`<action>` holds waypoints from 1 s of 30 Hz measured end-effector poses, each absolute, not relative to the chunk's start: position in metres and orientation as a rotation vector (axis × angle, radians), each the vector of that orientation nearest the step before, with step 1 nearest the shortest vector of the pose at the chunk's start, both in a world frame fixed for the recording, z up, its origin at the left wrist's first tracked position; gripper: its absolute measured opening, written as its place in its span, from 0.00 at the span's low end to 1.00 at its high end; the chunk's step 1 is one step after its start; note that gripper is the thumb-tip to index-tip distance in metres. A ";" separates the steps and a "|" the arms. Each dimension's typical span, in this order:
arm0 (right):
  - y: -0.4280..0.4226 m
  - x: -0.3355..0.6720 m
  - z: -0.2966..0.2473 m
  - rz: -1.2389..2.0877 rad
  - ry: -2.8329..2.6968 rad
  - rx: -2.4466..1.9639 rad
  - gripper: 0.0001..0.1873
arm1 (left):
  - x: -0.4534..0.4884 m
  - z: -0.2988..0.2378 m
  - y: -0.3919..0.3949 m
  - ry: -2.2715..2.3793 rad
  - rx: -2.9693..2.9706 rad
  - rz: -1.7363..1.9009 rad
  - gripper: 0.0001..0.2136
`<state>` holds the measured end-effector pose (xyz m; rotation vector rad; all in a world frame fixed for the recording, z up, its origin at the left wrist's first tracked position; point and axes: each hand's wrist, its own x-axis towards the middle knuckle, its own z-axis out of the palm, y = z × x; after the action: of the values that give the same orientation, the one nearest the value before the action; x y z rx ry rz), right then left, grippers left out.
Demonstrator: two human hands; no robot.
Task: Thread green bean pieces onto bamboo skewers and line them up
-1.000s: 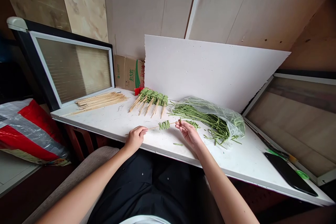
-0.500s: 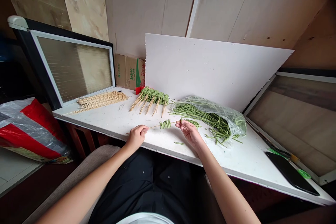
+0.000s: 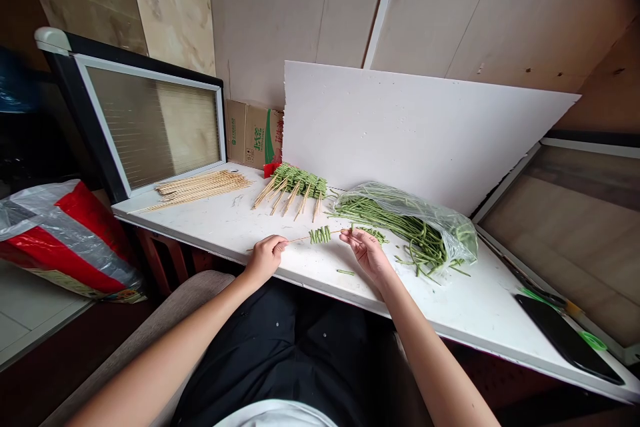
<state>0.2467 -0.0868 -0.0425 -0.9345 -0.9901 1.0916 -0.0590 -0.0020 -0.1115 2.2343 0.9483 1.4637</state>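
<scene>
My left hand (image 3: 266, 261) is closed round the near end of a thin bamboo skewer (image 3: 299, 239). Several short green bean pieces (image 3: 320, 235) are threaded side by side along its middle. At the other end my right hand (image 3: 367, 252) pinches a short green bean piece (image 3: 352, 228) at the skewer's tip; whether the tip has gone through it I cannot tell. Partly behind my right hand lies a small pile of cut bean pieces (image 3: 375, 235). One loose piece (image 3: 345, 272) rests on the white table (image 3: 310, 268) below the skewer.
Bare bamboo skewers (image 3: 200, 188) lie at the left. Filled bean skewers (image 3: 300, 181) are stacked at the back. A clear plastic bag (image 3: 453, 230) holds long green beans (image 3: 400, 223). A black phone (image 3: 567, 337) lies at the right edge. A white board (image 3: 415, 127) leans behind.
The whole view has shifted slightly, so things appear a little further right. Both hands keep their hold on the skewer and bean piece, almost unmoved.
</scene>
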 end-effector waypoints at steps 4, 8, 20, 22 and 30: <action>-0.085 0.248 -0.045 1.110 -0.973 -0.906 0.14 | -0.059 -0.112 -0.002 0.951 2.238 1.454 0.11; -0.084 0.249 -0.046 1.128 -0.949 -0.875 0.13 | -0.060 -0.112 -0.002 0.963 2.248 1.448 0.11; -0.084 0.250 -0.048 1.152 -0.946 -0.832 0.10 | -0.060 -0.112 -0.001 0.910 2.278 1.510 0.10; -0.084 0.250 -0.048 1.149 -0.955 -0.835 0.10 | -0.060 -0.113 -0.001 0.905 2.276 1.511 0.10; -0.083 0.251 -0.050 1.138 -0.974 -0.870 0.11 | -0.059 -0.112 -0.001 0.913 2.274 1.508 0.10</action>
<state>0.2511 -0.0830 -0.0496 -0.8704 -0.9741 1.1375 -0.0589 -0.0009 -0.1124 2.2738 0.9134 1.5079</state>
